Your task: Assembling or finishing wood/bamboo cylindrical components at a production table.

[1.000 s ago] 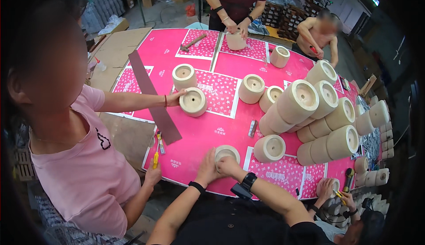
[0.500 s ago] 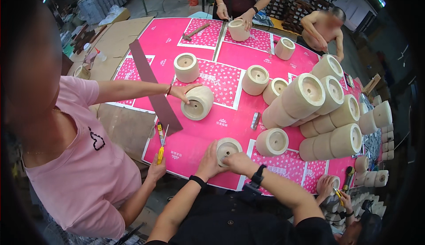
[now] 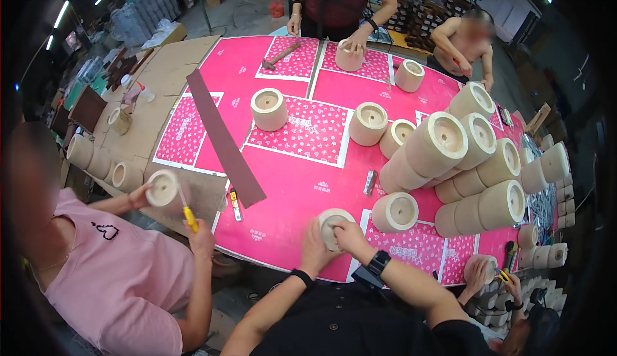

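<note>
Near the front edge of the pink-covered table stands a pale wooden cylinder (image 3: 337,214) with a recessed top. My left hand (image 3: 317,248) is wrapped round its left side and steadies it. My right hand (image 3: 351,237) reaches over the rim with its fingers closed and pressed down into the recess. Whatever those fingers pinch, if anything, is hidden. Just to the right sits another wooden cylinder (image 3: 395,212) with a hole in its recessed top, touched by neither hand.
Stacked wooden cylinders (image 3: 421,153) fill the right side. A dark red strip (image 3: 225,137), a utility knife (image 3: 235,205) and a hammer (image 3: 281,56) lie on the table. At left, a co-worker in pink holds a cylinder (image 3: 162,187) and a yellow-handled tool (image 3: 189,214); other people work around the table.
The co-worker in pink has taken a cylinder off the table to the left and brought the yellow-handled tool to it. My hands stay on the same cylinder, the right one turned slightly.
</note>
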Demonstrator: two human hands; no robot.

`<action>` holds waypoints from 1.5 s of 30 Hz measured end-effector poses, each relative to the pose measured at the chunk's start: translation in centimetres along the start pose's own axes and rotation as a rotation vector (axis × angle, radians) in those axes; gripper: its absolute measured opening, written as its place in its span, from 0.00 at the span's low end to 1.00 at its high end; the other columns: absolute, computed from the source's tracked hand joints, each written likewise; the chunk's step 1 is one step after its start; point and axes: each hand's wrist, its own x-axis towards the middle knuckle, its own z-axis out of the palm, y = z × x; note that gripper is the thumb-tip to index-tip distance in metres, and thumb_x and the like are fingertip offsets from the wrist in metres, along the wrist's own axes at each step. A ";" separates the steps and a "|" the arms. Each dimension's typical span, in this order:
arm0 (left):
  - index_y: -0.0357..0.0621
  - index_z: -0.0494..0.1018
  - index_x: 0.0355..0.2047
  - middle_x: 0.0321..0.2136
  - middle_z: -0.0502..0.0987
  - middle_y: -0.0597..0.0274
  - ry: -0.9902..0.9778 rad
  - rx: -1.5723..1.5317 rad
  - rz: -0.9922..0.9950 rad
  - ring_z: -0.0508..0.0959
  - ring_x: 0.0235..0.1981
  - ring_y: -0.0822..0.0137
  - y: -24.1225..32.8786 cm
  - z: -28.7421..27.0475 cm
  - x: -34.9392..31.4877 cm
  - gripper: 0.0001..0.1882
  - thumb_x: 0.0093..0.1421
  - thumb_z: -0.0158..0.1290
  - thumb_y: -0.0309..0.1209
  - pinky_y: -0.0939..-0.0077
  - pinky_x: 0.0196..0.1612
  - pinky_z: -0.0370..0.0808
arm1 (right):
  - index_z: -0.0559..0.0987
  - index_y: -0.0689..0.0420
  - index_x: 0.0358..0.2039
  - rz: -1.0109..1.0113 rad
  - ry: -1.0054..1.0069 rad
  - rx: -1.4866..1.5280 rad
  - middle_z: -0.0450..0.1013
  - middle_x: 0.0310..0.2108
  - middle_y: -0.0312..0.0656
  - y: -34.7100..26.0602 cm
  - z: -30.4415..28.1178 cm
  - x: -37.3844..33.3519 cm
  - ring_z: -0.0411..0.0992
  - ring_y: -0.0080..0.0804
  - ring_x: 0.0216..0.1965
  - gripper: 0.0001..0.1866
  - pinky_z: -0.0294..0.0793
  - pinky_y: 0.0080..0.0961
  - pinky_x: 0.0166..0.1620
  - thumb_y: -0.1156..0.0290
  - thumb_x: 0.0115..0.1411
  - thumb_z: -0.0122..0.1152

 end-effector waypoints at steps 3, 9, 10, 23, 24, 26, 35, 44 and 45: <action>0.34 0.44 0.66 0.59 0.57 0.32 0.026 -0.003 -0.062 0.61 0.60 0.35 1.4 1.2 -0.8 0.65 0.37 0.73 0.45 0.51 0.61 0.64 | 0.72 0.64 0.52 0.132 0.227 0.291 0.70 0.23 0.41 0.5 0.9 -1.6 0.67 0.26 0.14 0.17 0.67 0.24 0.16 0.74 0.65 0.43; 0.37 0.46 0.67 0.59 0.55 0.31 -0.360 -0.075 -0.224 0.60 0.61 0.34 3.5 -2.8 1.9 0.59 0.43 0.70 0.43 0.51 0.61 0.63 | 0.67 0.63 0.57 0.180 0.373 0.587 0.69 0.25 0.39 1.5 2.2 -1.9 0.67 0.24 0.17 0.19 0.67 0.23 0.18 0.75 0.66 0.42; 0.38 0.47 0.67 0.60 0.54 0.30 -0.470 -0.045 -0.253 0.59 0.61 0.34 3.9 -3.2 2.1 0.56 0.45 0.68 0.43 0.51 0.61 0.63 | 0.67 0.63 0.58 0.158 0.405 0.602 0.68 0.25 0.38 2.2 2.5 -1.8 0.68 0.24 0.19 0.20 0.68 0.23 0.20 0.74 0.67 0.41; 0.33 0.47 0.66 0.64 0.56 0.37 -0.072 -0.133 0.077 0.60 0.64 0.41 -0.8 0.9 -0.1 0.54 0.47 0.67 0.41 0.53 0.63 0.62 | 0.78 0.55 0.46 -0.412 -0.187 -0.754 0.77 0.29 0.48 3.0 -0.6 -1.9 0.77 0.40 0.27 0.14 0.76 0.35 0.32 0.66 0.63 0.53; 0.34 0.48 0.65 0.63 0.58 0.38 -0.108 -0.114 0.079 0.60 0.64 0.42 -0.2 0.5 0.2 0.56 0.44 0.69 0.42 0.54 0.63 0.63 | 0.79 0.50 0.43 -0.542 -0.193 -0.884 0.77 0.34 0.50 2.7 -1.9 -2.7 0.78 0.47 0.30 0.13 0.77 0.41 0.36 0.61 0.62 0.54; 0.35 0.49 0.65 0.62 0.59 0.39 -0.138 -0.097 0.079 0.61 0.63 0.42 0.8 -0.5 0.9 0.58 0.41 0.70 0.44 0.54 0.62 0.64 | 0.79 0.50 0.43 -0.660 -0.291 -1.055 0.76 0.33 0.49 0.3 -4.2 -3.1 0.78 0.46 0.31 0.12 0.78 0.42 0.37 0.62 0.62 0.54; 0.38 0.51 0.65 0.61 0.60 0.42 -0.157 -0.043 0.102 0.63 0.63 0.46 1.0 -0.6 1.2 0.60 0.37 0.72 0.49 0.56 0.61 0.67 | 0.74 0.53 0.46 -1.298 -0.431 -1.477 0.73 0.31 0.39 -2.2 -8.5 3.9 0.77 0.35 0.26 0.14 0.75 0.34 0.29 0.66 0.60 0.51; 0.38 0.53 0.64 0.60 0.61 0.45 -0.163 -0.057 0.053 0.66 0.60 0.47 2.0 -1.7 1.4 0.57 0.40 0.71 0.50 0.57 0.59 0.69 | 0.76 0.54 0.48 -0.294 0.038 -1.036 0.78 0.26 0.53 3.4 -4.6 -4.0 0.80 0.45 0.31 0.16 0.79 0.42 0.34 0.67 0.60 0.51; 0.37 0.53 0.64 0.60 0.61 0.45 -0.174 -0.061 0.040 0.65 0.60 0.47 1.9 -1.7 1.5 0.57 0.40 0.71 0.49 0.57 0.59 0.69 | 0.77 0.53 0.49 -0.233 0.028 -0.959 0.78 0.25 0.54 4.2 -4.2 -4.4 0.80 0.45 0.32 0.17 0.79 0.42 0.35 0.67 0.61 0.51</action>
